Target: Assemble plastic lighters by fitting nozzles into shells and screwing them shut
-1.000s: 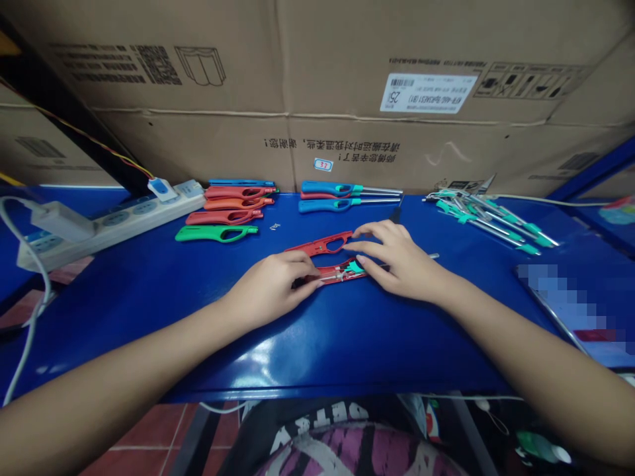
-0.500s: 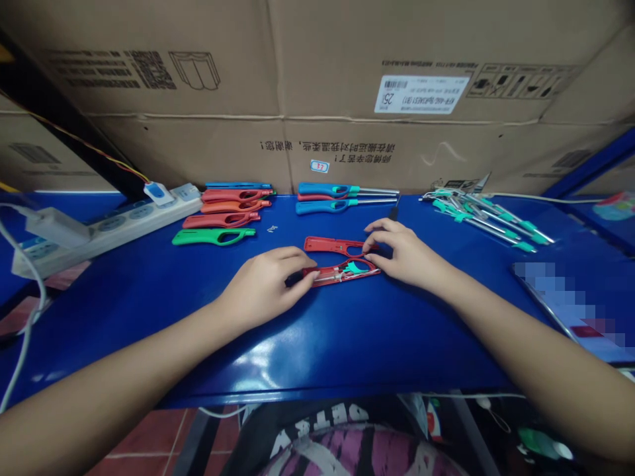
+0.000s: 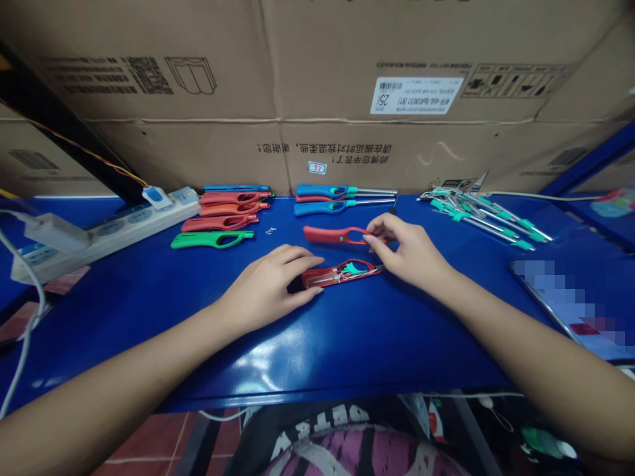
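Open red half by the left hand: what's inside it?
A teal piece and slender pale parts show inside the open red half. What lies beneath them is covered, and the left hand hides part of the left end.

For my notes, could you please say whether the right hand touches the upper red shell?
Touching; the head view shows the right hand pinching the upper red shell between thumb and finger.

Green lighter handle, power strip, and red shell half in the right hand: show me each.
Green lighter handle (image 3: 202, 240): head view, solid grip beside its loop.
Power strip (image 3: 126, 223): head view, between two sockets.
Red shell half (image 3: 327, 235): head view, outer grip face.
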`<state>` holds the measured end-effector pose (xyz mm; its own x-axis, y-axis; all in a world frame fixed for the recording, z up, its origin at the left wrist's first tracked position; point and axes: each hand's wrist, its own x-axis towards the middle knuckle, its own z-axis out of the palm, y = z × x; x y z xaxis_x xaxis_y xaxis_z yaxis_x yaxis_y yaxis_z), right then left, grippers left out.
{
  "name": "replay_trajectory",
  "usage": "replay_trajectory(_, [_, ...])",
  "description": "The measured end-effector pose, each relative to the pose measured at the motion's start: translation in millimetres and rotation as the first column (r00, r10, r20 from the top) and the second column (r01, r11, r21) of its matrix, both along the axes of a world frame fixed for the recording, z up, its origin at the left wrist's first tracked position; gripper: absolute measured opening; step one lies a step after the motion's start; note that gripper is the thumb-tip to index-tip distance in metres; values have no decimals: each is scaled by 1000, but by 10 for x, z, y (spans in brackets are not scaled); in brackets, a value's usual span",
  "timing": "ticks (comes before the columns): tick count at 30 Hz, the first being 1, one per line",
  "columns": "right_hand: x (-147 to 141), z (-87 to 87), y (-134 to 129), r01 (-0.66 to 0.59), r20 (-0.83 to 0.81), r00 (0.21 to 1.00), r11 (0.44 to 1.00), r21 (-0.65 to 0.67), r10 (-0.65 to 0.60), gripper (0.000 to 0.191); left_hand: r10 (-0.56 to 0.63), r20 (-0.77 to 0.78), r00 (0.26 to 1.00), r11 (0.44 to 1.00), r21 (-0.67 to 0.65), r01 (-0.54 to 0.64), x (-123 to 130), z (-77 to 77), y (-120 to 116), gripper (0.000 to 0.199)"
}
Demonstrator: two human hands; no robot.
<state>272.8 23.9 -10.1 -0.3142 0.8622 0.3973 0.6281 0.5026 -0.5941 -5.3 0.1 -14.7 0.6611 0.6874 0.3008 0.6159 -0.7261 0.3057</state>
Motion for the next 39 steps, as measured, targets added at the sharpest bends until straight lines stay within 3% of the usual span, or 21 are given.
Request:
replay_trajectory(3, [1, 1, 7, 1, -3, 1000, 1000, -12, -1, 5, -19, 6, 1000, 999, -29, 19, 2, -27, 10, 38])
replay_trajectory(8, [45, -63, 60, 57, 224, 974, 997, -49, -45, 7, -47, -5, 999, 997, -61, 47, 5, -32, 23, 33])
replay_trajectory(11, [86, -53, 76, -4, 297, 955, 1000, -20, 9, 10, -48, -32, 998, 997, -65, 46, 1, -8, 25, 33])
replay_trajectory(14, [122, 38, 49, -163, 261, 953, 986, 19, 153, 11, -49, -48, 998, 997, -54, 46, -2, 10, 20, 34])
replay_trajectory(17, [142, 143, -5, -348, 254, 894, 929, -126, 370, 13, -43, -62, 997, 998, -47, 40, -3, 11, 16, 36])
replay_trajectory(19, [143, 174, -34, -375, 279, 865, 907, -190, 416, 12, -44, -67, 997, 998, -43, 41, -5, 7, 17, 36])
replay_trajectory(28, [133, 91, -16, -384, 414, 815, 913, -136, 405, 12, -65, -70, 995, 997, -47, 62, -1, 4, 27, 34])
replay_trajectory(39, [123, 130, -50, -377, 467, 793, 917, -129, 392, 13, -74, -69, 995, 997, -44, 71, 0, 3, 26, 33])
